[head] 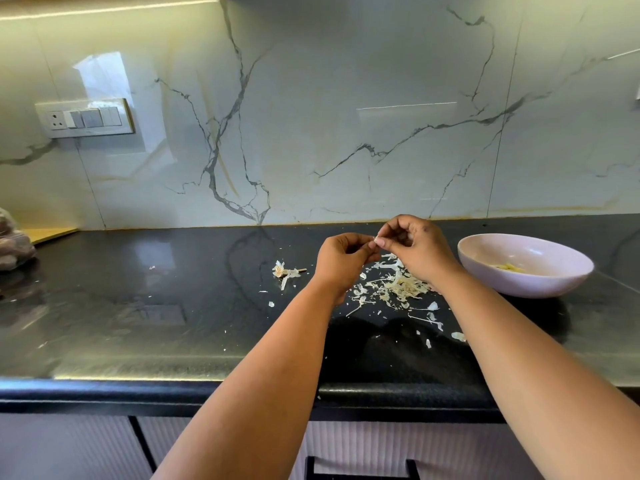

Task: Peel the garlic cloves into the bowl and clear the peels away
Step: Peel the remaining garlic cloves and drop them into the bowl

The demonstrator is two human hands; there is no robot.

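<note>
A garlic clove is being held above the bench, toward its back edge, pinched between the curled fingers of the left hand and the right hand; only a small pale tip is showing between the fingertips, so its skin is hard to judge. The work is judged to be well along: pale yellow peeled cloves are already lying in the pink bowl toward the right end of the bench, just beside the right wrist. A loose heap of papery white and straw-coloured peels is lying under the hands, with flakes scattered toward the front edge, and a stripped stem is lying left of it. Clearing the peels is not yet being done.
</note>
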